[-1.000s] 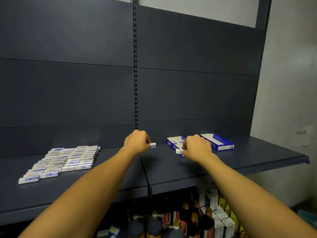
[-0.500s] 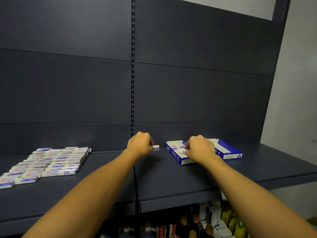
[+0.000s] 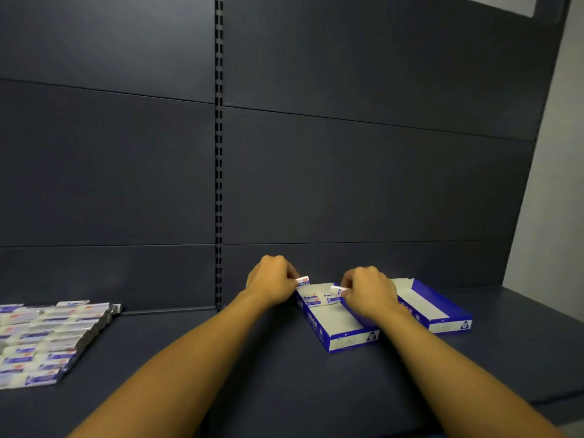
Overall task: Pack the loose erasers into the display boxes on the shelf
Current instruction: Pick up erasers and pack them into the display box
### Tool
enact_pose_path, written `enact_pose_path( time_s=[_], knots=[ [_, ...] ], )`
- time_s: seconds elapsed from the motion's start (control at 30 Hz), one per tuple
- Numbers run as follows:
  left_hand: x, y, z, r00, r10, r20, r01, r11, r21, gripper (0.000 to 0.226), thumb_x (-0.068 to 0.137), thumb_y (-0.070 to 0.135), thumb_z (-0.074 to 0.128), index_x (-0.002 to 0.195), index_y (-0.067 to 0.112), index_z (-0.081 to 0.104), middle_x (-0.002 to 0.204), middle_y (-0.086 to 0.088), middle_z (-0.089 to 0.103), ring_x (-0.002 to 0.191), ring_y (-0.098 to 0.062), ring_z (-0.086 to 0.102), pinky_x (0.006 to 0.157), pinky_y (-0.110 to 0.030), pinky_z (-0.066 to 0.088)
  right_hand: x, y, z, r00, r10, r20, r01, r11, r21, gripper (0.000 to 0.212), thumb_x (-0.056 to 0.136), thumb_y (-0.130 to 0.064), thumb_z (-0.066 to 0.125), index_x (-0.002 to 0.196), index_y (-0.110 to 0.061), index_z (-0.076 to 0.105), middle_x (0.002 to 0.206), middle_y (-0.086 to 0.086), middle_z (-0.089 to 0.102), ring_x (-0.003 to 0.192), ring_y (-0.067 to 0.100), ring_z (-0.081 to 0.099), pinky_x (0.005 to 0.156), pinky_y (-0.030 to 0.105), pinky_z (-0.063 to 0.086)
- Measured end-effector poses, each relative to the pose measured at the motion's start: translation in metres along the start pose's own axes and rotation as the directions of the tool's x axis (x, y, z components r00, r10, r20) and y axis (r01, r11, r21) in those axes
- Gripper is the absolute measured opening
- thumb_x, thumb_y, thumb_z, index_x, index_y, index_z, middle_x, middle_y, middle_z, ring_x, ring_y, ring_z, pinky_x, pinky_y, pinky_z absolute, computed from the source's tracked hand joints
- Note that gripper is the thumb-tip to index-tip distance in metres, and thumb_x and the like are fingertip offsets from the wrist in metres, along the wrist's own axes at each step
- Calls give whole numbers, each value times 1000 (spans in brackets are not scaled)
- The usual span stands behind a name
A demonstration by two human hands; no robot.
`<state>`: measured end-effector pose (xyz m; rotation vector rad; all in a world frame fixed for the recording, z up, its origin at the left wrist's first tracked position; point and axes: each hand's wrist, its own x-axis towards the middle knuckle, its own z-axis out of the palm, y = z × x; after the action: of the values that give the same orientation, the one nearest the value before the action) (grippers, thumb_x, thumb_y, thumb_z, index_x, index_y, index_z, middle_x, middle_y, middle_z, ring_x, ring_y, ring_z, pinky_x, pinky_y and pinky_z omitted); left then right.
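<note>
Your left hand (image 3: 272, 281) had carried its eraser (image 3: 303, 280) from beside the near box (image 3: 344, 330) up to the box's back corner, fingers curled with the eraser pinched at their tips, while your right hand (image 3: 368, 290) had come in over the box, pinching a second eraser (image 3: 337, 289) just above the few already lying at the far end. You looked early in the job: most of that box showed bare white floor, and the second box (image 3: 442, 314) beside it looked unfilled. The loose stack (image 3: 41, 339) sat well off to your left on the dark shelf (image 3: 221, 374), backed by dark panels (image 3: 347, 172) and a slotted upright (image 3: 219, 153), pale wall (image 3: 556, 216) far right.
</note>
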<state>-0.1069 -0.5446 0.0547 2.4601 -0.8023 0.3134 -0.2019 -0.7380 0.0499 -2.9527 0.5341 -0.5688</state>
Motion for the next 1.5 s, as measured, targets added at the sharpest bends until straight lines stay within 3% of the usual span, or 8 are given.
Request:
enact_pose_path(
  time_s=[0.13,0.33,0.47,0.8,0.97,1.1,1.27,1.5],
  knots=[
    [14,7,23,999,-6,35,7,1000,-29,22,93,15,62,103,24,79,105,6,75,89,-12,68,79,-36,61,20,19,22,1000,10,17,-12,995,99,12,92,-32,69,105,-29,69,103,-5,70,87,12,62,70,24,53],
    [28,12,41,997,-67,-32,64,995,-82,24,90,15,63,103,27,80,102,6,76,89,-14,68,78,-37,61,46,37,44,999,-16,34,4,946,325,14,90,-34,74,103,-28,72,93,-11,67,80,10,62,70,22,53],
    [28,16,56,994,-101,-46,98,993,-69,24,92,16,62,105,27,80,106,6,75,90,-14,67,78,-36,61,56,47,56,993,-97,60,68,926,371,16,90,-34,73,105,-27,72,101,-8,70,76,7,61,66,18,50],
    [26,16,70,975,-179,-132,177,984,-30,26,91,16,62,106,28,80,103,7,73,93,-14,64,82,-35,59,68,60,73,990,-140,16,96,753,651,16,89,-30,75,99,-19,69,81,-17,64,71,0,64,57,12,44],
    [31,19,78,984,-147,-103,156,985,80,30,92,13,59,110,27,79,107,9,70,98,-13,61,79,-33,57,75,61,79,984,-178,0,133,737,663,10,89,-28,75,89,-26,65,83,-14,66,73,5,66,58,15,47],
    [34,21,83,988,-106,-112,119,986,119,32,92,14,59,111,31,78,105,9,71,103,-15,56,79,-37,57,76,57,80,981,-186,-51,170,712,681,30,89,-23,76,74,-40,57,77,-17,65,75,8,67,60,19,51],
    [33,16,94,989,-125,-81,138,973,183,28,91,18,60,107,32,79,105,10,73,103,-19,58,78,-38,58,76,59,83,983,-180,-26,146,695,704,12,89,-26,76,85,-28,64,81,-11,68,78,10,70,63,24,55],
    [35,18,102,986,-143,-87,160,958,237,21,91,29,67,108,32,78,106,7,74,108,-21,59,82,-37,57,73,55,85,982,-185,-41,166,738,653,17,88,-24,77,82,-33,63,83,-10,70,77,11,68,66,31,59]
  ],
)
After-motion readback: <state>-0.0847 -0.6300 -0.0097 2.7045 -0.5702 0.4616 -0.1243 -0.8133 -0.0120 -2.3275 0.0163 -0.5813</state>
